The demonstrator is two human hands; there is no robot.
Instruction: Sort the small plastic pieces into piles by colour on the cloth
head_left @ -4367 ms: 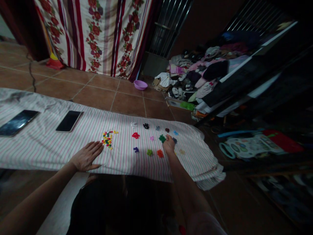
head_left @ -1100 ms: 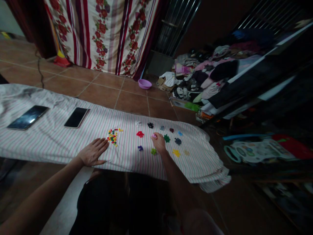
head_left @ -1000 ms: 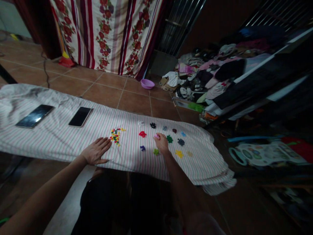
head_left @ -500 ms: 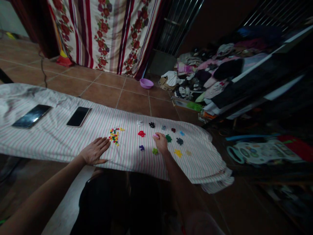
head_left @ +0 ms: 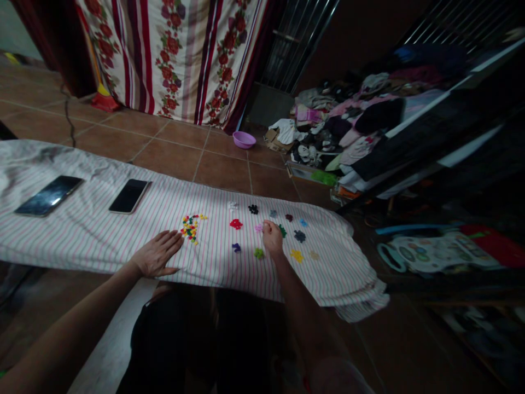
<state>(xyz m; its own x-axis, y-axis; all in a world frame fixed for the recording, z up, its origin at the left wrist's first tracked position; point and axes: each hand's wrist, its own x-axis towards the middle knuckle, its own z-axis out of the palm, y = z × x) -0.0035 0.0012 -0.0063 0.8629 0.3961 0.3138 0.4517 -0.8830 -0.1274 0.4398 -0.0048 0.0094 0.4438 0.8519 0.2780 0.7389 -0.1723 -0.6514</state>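
Observation:
My left hand (head_left: pixel 158 254) lies flat on the striped cloth (head_left: pixel 164 202), fingers stretched toward a loose mixed pile of small red, yellow, green and white pieces (head_left: pixel 190 229). Curled closed, my right hand (head_left: pixel 272 238) is just right of a small pink pile (head_left: pixel 258 228) and partly covers a dark green pile (head_left: pixel 283 230). Whether its fingers hold anything is hidden. Around it sit other single-colour piles, among them a red pile (head_left: pixel 235 224), a black pile (head_left: pixel 253 209), a lime pile (head_left: pixel 258 253), a purple pile (head_left: pixel 236 247) and a yellow pile (head_left: pixel 297 255).
Two phones, a dark one (head_left: pixel 49 196) and a light-edged one (head_left: pixel 129 196), lie on the cloth at left. Beyond its far edge a purple basin (head_left: pixel 244 140) stands on the tiled floor, near heaped clothes (head_left: pixel 328 120). A flowered curtain (head_left: pixel 184 60) hangs behind.
My right hand has shifted slightly right, away from the pink pile, which now shows more fully. My left hand stays in place. The whole view has slid a little.

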